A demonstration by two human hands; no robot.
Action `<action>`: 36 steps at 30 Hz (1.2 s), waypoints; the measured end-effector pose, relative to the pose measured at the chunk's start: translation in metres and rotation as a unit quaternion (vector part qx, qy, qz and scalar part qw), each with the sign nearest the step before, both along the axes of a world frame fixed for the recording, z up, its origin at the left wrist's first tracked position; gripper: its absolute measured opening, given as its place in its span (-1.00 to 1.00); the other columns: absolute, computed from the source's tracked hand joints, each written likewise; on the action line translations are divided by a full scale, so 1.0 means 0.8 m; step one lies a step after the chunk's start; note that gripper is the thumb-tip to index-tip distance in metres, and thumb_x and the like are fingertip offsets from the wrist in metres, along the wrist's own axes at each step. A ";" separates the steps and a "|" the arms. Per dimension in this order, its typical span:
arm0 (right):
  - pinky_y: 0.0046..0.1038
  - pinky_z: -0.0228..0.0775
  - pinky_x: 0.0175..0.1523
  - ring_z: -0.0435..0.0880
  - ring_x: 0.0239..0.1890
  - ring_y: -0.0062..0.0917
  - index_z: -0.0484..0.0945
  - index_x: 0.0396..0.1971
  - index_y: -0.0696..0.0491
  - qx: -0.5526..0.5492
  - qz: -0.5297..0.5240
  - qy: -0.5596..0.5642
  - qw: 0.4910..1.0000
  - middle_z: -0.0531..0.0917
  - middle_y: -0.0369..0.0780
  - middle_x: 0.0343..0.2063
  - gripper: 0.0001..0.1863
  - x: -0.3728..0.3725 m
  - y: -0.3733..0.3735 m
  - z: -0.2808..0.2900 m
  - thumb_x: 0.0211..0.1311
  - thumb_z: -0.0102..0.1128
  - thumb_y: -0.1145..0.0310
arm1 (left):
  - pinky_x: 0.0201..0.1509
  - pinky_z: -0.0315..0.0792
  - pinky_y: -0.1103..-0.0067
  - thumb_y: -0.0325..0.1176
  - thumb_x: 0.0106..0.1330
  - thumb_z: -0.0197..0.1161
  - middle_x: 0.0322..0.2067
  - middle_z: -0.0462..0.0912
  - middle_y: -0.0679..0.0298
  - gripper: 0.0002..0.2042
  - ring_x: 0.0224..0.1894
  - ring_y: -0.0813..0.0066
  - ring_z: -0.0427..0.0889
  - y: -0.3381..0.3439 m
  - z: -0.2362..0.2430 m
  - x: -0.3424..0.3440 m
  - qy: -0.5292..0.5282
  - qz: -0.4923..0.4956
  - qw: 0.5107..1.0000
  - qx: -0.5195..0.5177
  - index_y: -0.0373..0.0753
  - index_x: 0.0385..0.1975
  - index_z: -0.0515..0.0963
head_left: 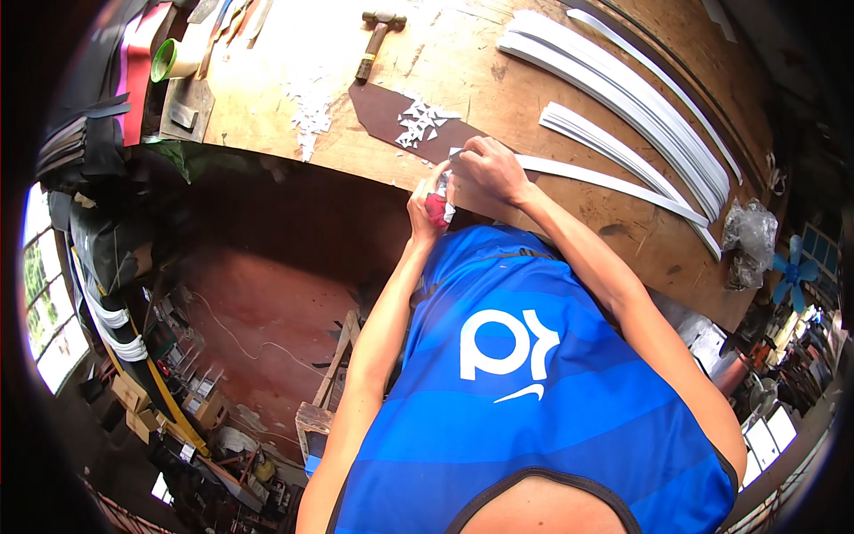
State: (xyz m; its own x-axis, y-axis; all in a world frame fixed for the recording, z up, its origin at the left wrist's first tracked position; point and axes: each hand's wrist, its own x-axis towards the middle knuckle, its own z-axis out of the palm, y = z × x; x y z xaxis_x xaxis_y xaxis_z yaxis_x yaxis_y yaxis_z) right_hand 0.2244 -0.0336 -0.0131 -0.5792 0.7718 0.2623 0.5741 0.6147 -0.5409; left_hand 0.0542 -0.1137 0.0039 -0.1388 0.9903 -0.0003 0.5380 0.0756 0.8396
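A long white strip [614,182] runs from the right side of the bench to its front edge, where both hands meet. My right hand [491,167] is closed over the strip's near end, fingers bent in a pinch. Just left of it, my left hand [427,212] is curled, its fingertips close to the strip's end. Something red [435,210] with white bits around it shows in the left hand; its kind is unclear. Beneath the hands lies a dark brown board [381,114] with a pile of small white cut pieces [422,122].
Stacks of white strips [623,102] lie on the wooden bench [258,116] at the right. Toward the back rests a hammer [379,44]. More white scraps [310,116] are to the left, near a green-rimmed cup [165,60]. Clear plastic [750,233] sits at the right end.
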 end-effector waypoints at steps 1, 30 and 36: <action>-0.36 0.46 -0.04 0.57 -0.20 -0.36 0.57 -0.40 0.05 0.000 0.001 0.001 1.000 0.55 -0.23 -0.28 -0.94 0.000 0.000 0.000 0.09 0.19 0.46 | -0.10 0.54 0.38 -0.34 0.38 0.23 -0.19 0.68 -0.06 -0.73 -0.17 0.06 0.71 0.000 0.000 0.000 0.004 -0.001 1.000 0.004 -0.28 0.02 0.58; -0.33 0.48 -0.03 0.60 -0.18 -0.33 0.59 -0.31 0.03 0.014 -0.007 -0.056 0.998 0.60 -0.23 -0.26 -0.81 0.032 0.000 -0.004 0.01 0.22 0.47 | -0.16 0.55 0.39 -0.31 0.35 0.25 -0.27 0.70 -0.02 -0.73 -0.25 0.07 0.71 -0.004 0.006 -0.001 0.054 -0.018 0.998 0.011 -0.20 0.00 0.63; -0.35 0.47 -0.05 0.57 -0.19 -0.37 0.59 -0.33 0.03 0.020 0.002 -0.073 0.997 0.54 -0.22 -0.28 -0.85 0.034 0.000 -0.002 0.04 0.26 0.41 | -0.16 0.55 0.40 -0.32 0.35 0.26 -0.25 0.70 -0.01 -0.72 -0.24 0.08 0.71 -0.003 0.005 -0.006 0.038 -0.031 0.999 0.021 -0.20 0.02 0.61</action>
State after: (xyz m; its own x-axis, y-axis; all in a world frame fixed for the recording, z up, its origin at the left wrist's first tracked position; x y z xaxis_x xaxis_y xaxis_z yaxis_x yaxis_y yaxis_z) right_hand 0.2513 -0.0337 -0.0148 -0.6171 0.7595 0.2057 0.6417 0.6370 -0.4270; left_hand 0.0495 -0.1163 0.0077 -0.0746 0.9959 0.0503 0.6033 0.0049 0.7975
